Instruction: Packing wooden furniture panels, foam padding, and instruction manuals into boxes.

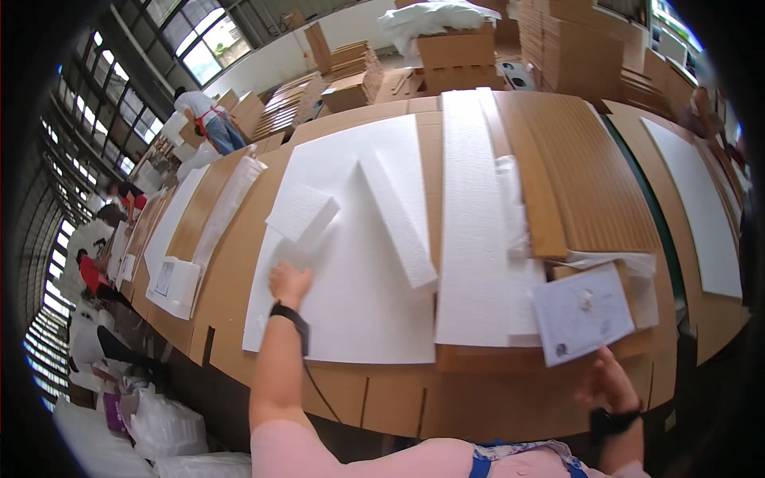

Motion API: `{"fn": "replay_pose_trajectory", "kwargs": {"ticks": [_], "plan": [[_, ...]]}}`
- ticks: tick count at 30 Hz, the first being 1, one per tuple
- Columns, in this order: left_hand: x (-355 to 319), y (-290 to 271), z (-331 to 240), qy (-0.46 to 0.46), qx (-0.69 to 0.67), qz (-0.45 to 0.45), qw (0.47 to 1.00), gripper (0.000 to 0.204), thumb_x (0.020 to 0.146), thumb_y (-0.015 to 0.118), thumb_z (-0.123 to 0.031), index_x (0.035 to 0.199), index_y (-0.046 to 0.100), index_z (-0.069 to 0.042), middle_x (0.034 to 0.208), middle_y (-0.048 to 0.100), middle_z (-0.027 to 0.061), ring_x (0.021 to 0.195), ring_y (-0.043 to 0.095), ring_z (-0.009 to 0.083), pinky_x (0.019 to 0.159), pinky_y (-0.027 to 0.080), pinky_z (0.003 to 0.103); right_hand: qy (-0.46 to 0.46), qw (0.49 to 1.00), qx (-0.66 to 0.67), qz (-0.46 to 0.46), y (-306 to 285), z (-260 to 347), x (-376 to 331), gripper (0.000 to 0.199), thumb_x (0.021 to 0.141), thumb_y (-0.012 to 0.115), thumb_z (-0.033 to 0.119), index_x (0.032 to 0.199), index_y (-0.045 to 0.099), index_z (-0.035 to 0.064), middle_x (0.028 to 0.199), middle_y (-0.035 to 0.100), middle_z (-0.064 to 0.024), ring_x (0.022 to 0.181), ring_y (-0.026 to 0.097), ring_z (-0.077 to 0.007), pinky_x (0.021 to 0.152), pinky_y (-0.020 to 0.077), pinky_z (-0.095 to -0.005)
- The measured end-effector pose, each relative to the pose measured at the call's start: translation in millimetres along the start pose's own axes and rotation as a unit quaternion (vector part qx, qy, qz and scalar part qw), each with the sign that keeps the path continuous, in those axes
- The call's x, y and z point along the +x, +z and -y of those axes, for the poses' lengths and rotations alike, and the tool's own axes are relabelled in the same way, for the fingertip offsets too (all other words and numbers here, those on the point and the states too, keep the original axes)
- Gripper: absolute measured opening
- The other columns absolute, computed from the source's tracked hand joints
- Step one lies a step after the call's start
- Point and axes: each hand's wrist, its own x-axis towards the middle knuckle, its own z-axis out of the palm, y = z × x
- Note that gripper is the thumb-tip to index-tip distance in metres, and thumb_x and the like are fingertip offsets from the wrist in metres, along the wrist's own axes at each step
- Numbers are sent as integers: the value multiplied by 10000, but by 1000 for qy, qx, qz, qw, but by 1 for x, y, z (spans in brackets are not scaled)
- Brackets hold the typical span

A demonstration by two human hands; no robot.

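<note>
The left forearm stretches forward and the bare left hand (289, 284) hovers just nearer than a white rectangular foam block (301, 213) on a large flat white foam sheet (351, 319), its fingers loosely bent, thumb spread apart. The right arm bends inward; the blurred right hand (612, 384) points up beside a white printed paper sheet (578, 319), and whether its fingers pinch the edge I cannot tell.

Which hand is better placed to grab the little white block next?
Probably the left hand: it is close beside the little white block. The right hand is farther off, across the table, near the paper.
</note>
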Motion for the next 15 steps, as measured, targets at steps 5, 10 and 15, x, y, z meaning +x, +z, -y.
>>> {"fn": "replay_pose_trajectory", "kwargs": {"ticks": [5, 10, 15], "plan": [[92, 73, 69, 51, -82, -59, 994, 736, 660, 717, -480, 1136, 504, 38, 1154, 533, 222, 1114, 489, 376, 929, 407, 471, -335, 937, 19, 95, 120, 39, -89, 581, 925, 367, 507, 851, 612, -15, 625, 622, -163, 493, 618, -247, 446, 505, -327], [127, 104, 86, 56, -198, 33, 978, 795, 630, 766, -461, 1157, 454, 46, 1172, 504, 210, 1120, 469, 369, 926, 404, 458, -304, 935, 41, 177, 398, 136, 26, 458, 908, 536, 265, 1264, 433, -6, 1036, 599, -159, 846, 629, -233, 719, 511, -329], [106, 95, 98, 260, -375, -16, 890, 589, 676, 762, -239, 1115, 466, 19, 1166, 497, 205, 1087, 474, 374, 913, 400, 461, -176, 973, 91, 116, 552, 172, 150, 683, 806, 567, 533, 1251, 457, 26, 1164, 545, -146, 980, 568, -279, 829, 477, -389]]}}
